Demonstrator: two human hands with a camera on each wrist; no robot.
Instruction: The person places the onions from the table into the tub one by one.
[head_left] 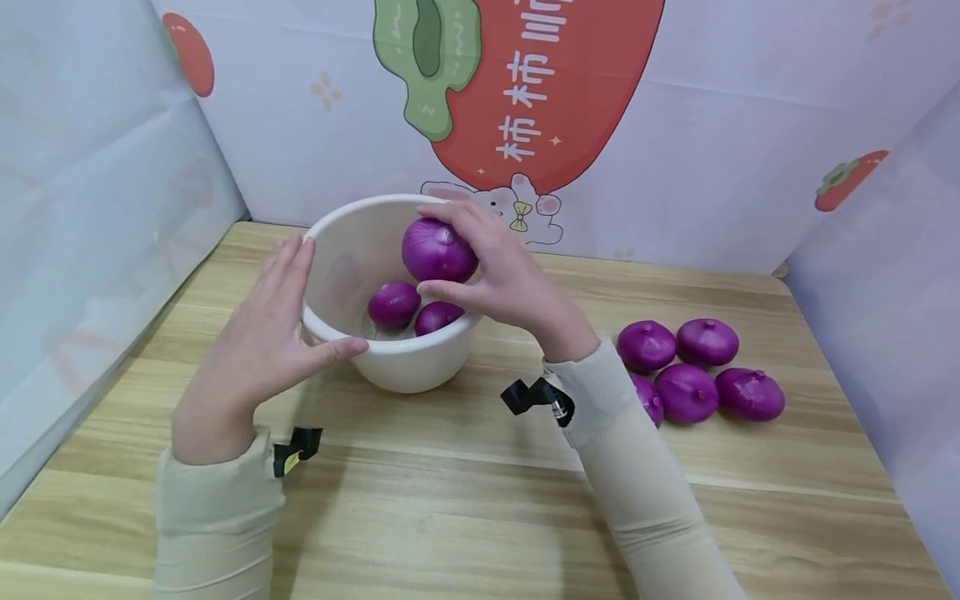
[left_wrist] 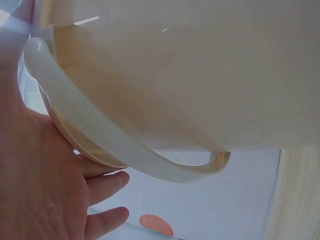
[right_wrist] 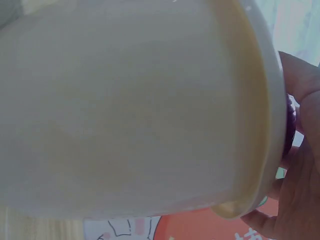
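Note:
A white plastic bucket (head_left: 408, 367) stands upright on the table with two purple onions inside, one onion (head_left: 393, 305) at the left and another onion (head_left: 439, 317) nearer the right wall. My right hand (head_left: 506, 271) holds a third onion (head_left: 437, 250) at the bucket's mouth, thumb below and fingers over the top. In the right wrist view the bucket's wall (right_wrist: 135, 110) hides most of that onion. My left hand (head_left: 262, 333) rests against the bucket's left rim, fingers straight and thumb along the front edge. The bucket's handle (left_wrist: 95, 115) hangs beside that palm.
Several purple onions (head_left: 686, 392) lie grouped on the right side of the wooden table (head_left: 420, 500); my right sleeve partly covers one. White printed sheets (head_left: 712, 167) enclose the back and sides. A small black mount (head_left: 297, 450) sits on each wrist.

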